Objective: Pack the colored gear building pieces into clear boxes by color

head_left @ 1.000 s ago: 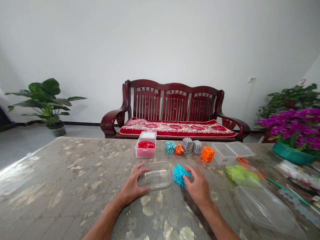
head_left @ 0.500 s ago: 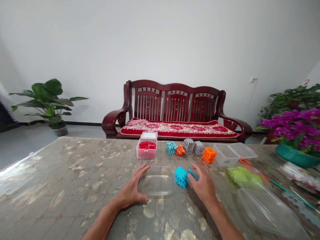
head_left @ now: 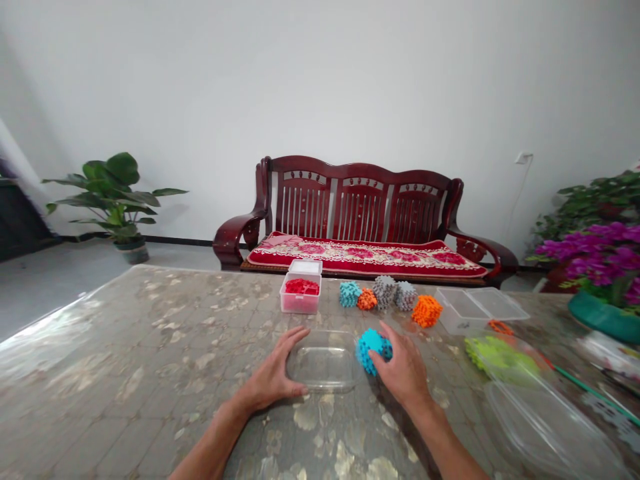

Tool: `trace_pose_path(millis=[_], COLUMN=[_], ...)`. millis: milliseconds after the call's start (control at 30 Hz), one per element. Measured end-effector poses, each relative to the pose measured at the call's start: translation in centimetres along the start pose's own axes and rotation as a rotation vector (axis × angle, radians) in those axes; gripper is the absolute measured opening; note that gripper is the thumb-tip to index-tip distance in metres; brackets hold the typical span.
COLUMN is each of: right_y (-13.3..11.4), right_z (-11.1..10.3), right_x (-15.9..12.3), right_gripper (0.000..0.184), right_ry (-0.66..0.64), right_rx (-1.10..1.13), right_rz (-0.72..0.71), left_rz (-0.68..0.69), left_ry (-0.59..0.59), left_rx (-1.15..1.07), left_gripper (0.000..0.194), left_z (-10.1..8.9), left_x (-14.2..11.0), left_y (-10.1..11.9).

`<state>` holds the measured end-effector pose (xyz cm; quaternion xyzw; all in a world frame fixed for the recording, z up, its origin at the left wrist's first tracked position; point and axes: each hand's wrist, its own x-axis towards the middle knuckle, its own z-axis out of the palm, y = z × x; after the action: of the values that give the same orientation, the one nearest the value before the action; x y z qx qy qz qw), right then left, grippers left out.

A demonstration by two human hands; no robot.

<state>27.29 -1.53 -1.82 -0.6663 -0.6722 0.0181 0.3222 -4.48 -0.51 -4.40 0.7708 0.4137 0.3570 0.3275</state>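
Observation:
My right hand (head_left: 404,370) is around the right side of a bright blue cube (head_left: 368,352) built of small knobbly interlocking pieces, thumb at the front and fingers behind. The cube sits on the table at the right end of a shallow clear plastic container (head_left: 323,365). My left hand (head_left: 274,372) is spread round the container's left end, fingertips by its far edge and thumb by its near edge; whether it presses on the plastic I cannot tell. The container shows nothing inside.
Behind stand an open box (head_left: 300,301) of red pieces, a teal block (head_left: 350,294), grey blocks (head_left: 385,292), orange blocks (head_left: 427,311) and an open clear box (head_left: 455,313). To the right lie yellow-green pieces (head_left: 493,355), a clear lid (head_left: 540,420) and a flower pot (head_left: 605,319).
My right hand has moved left onto the blue cube; the separate blue piece seen by its fingers no longer shows apart. My left hand stays by the container. The view has shifted slightly.

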Motion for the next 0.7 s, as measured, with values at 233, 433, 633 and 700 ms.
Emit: trace_pose_path(millis=[233, 433, 633, 700], right_y=[2.7, 4.2, 4.4, 3.6], right_z=[-0.4, -0.8, -0.8, -0.9], right_x=[0.2, 0.2, 0.2, 0.2], right_gripper=[0.059, 0.057, 0.053, 0.05], right_ry=[0.056, 0.095, -0.003, 0.021], right_rx=[0.045, -0.129, -0.209, -0.178], right_rz=[0.068, 0.078, 0.102, 0.064], left_rz=[-0.005, 0.016, 0.027, 0.027], left_ry=[0.011, 0.019, 0.005, 0.002], left_rx=[-0.137, -0.122, -0.094, -0.104], left_gripper=[0.098, 0.096, 0.096, 0.096], left_z=[-0.6, -0.9, -0.5, -0.5], left_x=[0.0, 0.1, 0.0, -0.1], left_y=[-0.7, -1.7, -1.6, -1.5])
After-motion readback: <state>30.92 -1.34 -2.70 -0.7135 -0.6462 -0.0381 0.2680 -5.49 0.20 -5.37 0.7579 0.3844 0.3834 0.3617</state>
